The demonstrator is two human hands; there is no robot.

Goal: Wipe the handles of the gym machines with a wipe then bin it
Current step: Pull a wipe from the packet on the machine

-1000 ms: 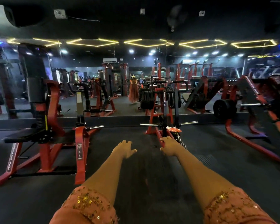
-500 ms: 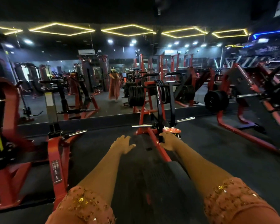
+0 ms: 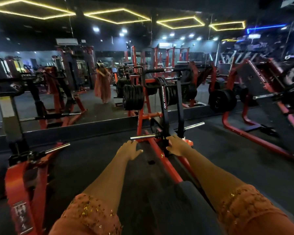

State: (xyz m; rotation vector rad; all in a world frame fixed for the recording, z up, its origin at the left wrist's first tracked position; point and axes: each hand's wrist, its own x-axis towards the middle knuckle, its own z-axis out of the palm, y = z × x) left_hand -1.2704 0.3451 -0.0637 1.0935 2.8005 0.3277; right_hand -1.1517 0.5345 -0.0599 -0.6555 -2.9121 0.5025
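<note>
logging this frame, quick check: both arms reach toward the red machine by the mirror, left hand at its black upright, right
Not quite. The head view shows the right hand at the black upright of the red machine; the left hand is open, off to the left of its rail. Both arms do reach toward it.

The centre machine (image 3: pixel 165 116) stands straight ahead on the floor (image 3: pixel 92 167). Its rail runs back to a pad (image 3: pixel 185 197) between the forearms. The left hand (image 3: pixel 130 150) is just left of the rail, and the right hand (image 3: pixel 176 146) is at the lever's foot. Plates (image 3: pixel 133 97) hang behind the lever. The left machine (image 3: pixel 24 175) and the right machine (image 3: pixel 261 99) flank it, with a mirror (image 3: pixel 92 102) behind all.
</note>
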